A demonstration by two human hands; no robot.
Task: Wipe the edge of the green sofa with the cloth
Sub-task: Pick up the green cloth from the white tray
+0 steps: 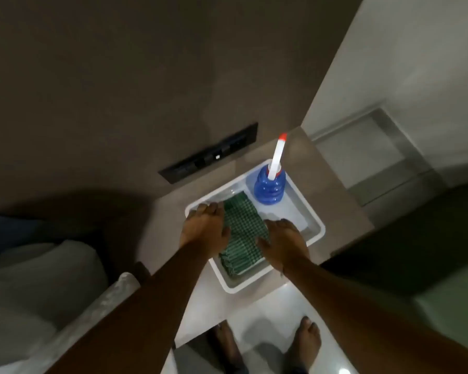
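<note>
Head view looks down on a white tray point(315, 228) sitting on a brownish ledge point(333, 184) against the wall. Inside the tray lies a folded green checked cloth point(241, 233), running from the tray's middle toward its near edge. The left hand point(204, 225) rests palm-down at the cloth's left side, fingers spread and relaxed, touching the fabric without gripping it. The right hand point(283, 241) lies flat at the cloth's right side in the same way, fingers extended and not curled around anything. At the far end of the tray stands a blue spray bottle point(268, 188) with a white nozzle tipped in red, just beyond the cloth. A dark switch panel point(208, 155) is set into the wall to the left of the tray. Two bare feet point(303, 344) show on the pale floor below.
</note>
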